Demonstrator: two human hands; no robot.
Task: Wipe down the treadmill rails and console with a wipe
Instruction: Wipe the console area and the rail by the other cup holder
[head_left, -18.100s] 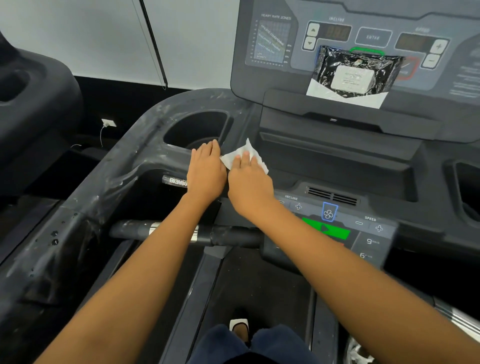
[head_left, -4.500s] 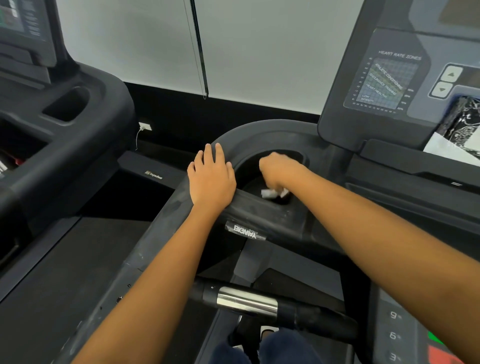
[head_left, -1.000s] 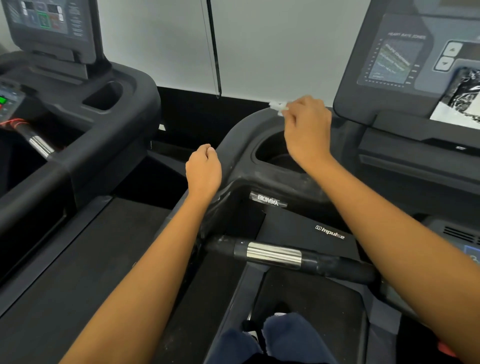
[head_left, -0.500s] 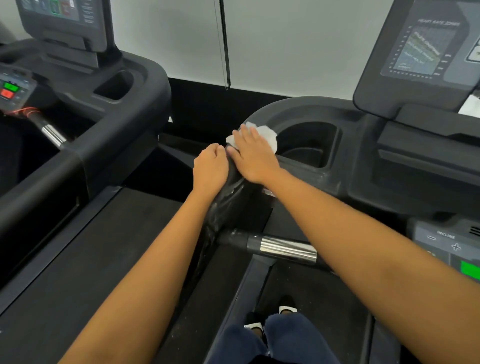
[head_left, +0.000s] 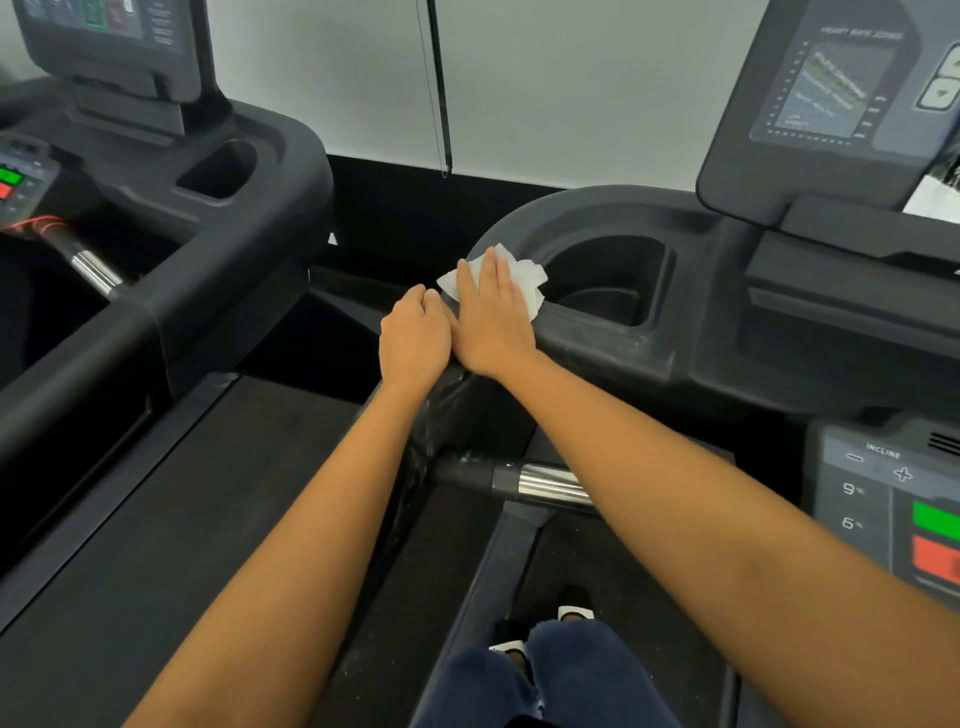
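Since a second ago the right hand has come from the cup holder's far rim to the left corner of the rail. Its fingers press straight and flat on the white wipe, which pokes out beyond the fingertips. The left hand touches it, fingers curled, seemingly gripping the rail's outer edge.

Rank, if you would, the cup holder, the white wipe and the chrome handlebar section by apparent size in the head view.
1. cup holder: clearly largest.
2-3. chrome handlebar section and white wipe: these look alike; the right hand covers part of the wipe, so I will not rank them.
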